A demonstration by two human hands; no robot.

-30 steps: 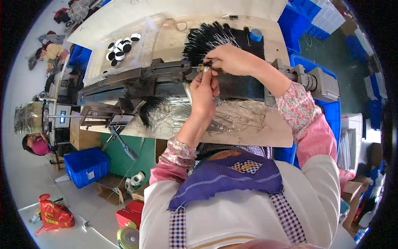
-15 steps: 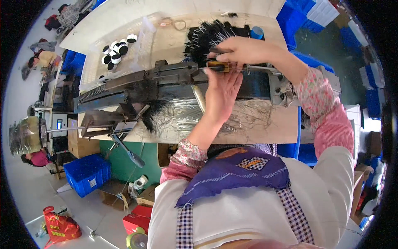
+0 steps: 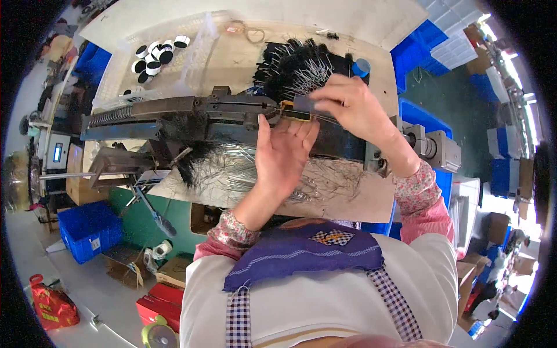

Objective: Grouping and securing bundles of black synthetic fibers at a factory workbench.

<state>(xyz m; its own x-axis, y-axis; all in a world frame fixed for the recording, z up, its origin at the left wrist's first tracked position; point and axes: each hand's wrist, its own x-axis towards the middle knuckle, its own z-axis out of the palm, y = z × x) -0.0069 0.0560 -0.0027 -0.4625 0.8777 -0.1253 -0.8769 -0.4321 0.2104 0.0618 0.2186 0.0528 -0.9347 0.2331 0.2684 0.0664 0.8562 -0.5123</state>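
Note:
My left hand [image 3: 284, 153] lies palm up at the front of a long metal machine [image 3: 232, 113], its fingers stretched out beneath a yellow-edged block [image 3: 297, 114]. Just above that block, my right hand [image 3: 357, 107] is closed, thumb and fingers pinched on a small dark flat piece [image 3: 303, 104], which is blurred. Thin metal wires run to the right from the block, partly behind my right hand. Behind my hands is a heap of black bristle brushes with twisted wire stems [image 3: 307, 69].
Loose wires [image 3: 243, 174] litter the near tabletop, with black bristles [image 3: 185, 142] left of them. A clear plastic tray [image 3: 194, 58] holds several white-and-black round caps [image 3: 154, 68]. A blue cylinder [image 3: 361, 68] stands behind my right hand. Blue crates [image 3: 90, 232] stand on the floor.
My right hand has come down with the dark piece, from above the brushes to the yellow-edged block. My left palm has turned further up. The whole view has shifted slightly.

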